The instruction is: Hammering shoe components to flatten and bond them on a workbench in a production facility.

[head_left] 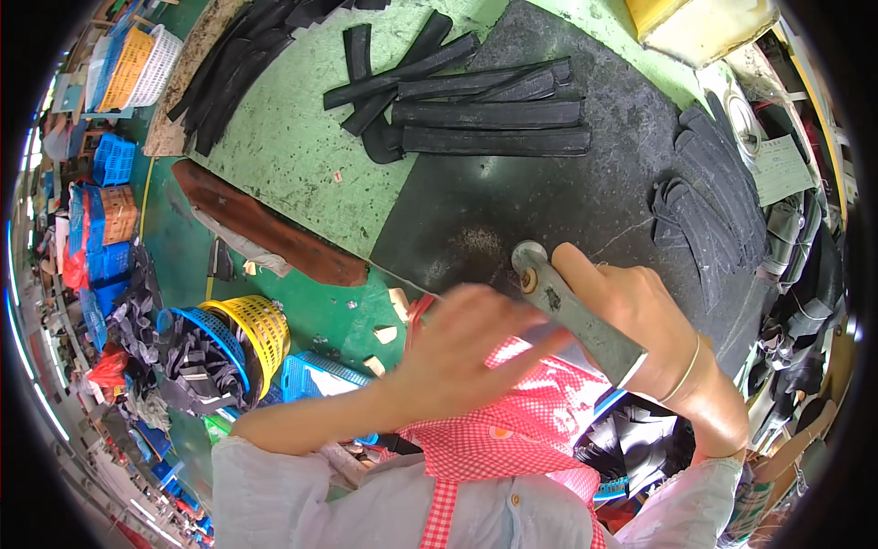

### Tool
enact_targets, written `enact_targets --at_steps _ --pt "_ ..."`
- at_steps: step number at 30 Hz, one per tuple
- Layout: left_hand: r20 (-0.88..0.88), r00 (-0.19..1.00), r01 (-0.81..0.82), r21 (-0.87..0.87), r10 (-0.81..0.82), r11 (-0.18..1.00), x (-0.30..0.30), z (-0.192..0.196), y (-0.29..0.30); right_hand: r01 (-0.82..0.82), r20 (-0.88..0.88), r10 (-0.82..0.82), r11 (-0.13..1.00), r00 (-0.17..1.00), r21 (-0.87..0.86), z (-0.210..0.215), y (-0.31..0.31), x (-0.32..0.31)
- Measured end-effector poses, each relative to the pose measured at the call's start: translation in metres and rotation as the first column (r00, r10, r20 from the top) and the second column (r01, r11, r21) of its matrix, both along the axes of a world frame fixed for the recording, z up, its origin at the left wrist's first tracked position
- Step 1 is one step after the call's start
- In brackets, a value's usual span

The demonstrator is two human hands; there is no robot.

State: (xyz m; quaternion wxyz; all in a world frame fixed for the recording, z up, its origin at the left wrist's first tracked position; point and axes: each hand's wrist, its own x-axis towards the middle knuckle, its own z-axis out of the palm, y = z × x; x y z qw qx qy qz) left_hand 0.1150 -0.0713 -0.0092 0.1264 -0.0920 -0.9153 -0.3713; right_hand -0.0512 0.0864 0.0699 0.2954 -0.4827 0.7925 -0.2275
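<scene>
My right hand (640, 311) is wrapped round a hammer (585, 325), whose grey metal head lies across in front of my fingers. Most of the handle is hidden; its wooden end shows in the head. Slightly blurred, my left hand (466, 348) hovers over the near edge of the dark work mat (512, 210), fingers stretched toward the hammer and nothing visible in them. Flat black strips (494, 114) lie side by side on the mat's far part, with crossed ones to their left. More curved black strips (709, 192) are stacked at the right.
A bundle of black strips (242, 69) lies at the far left of the green table. A brown curved board (265, 224) runs along its left edge. Yellow and blue baskets (261, 329) stand on the floor at left. A yellow container (704, 32) sits at the far right.
</scene>
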Motion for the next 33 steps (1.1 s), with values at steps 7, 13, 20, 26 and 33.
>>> enact_targets --at_steps 7,13,20,26,33 --pt "0.034 0.993 0.113 -0.181 -0.109 0.977 0.009 -0.014 0.027 0.047 0.045 -0.047 0.999 0.998 -0.005 -0.005 -0.005 0.007" --pt "-0.047 0.962 0.266 -0.040 -0.268 0.963 -0.065 -0.015 0.022 0.348 0.141 -0.323 0.909 0.936 -0.229 0.001 0.066 -0.001" --pt "0.030 0.992 0.129 -0.172 -0.125 0.977 -0.090 0.011 0.014 0.499 0.210 -0.495 0.866 0.843 0.041 0.012 0.132 0.047" --pt "0.122 0.917 0.394 -0.107 -0.381 0.913 -0.105 0.016 0.021 0.366 0.074 -0.366 0.931 0.928 0.010 0.002 0.121 0.060" --pt "-0.012 0.901 0.430 -0.107 -0.433 0.897 -0.119 0.001 0.021 0.413 0.088 -0.411 0.911 0.907 -0.011 -0.012 0.123 0.068"
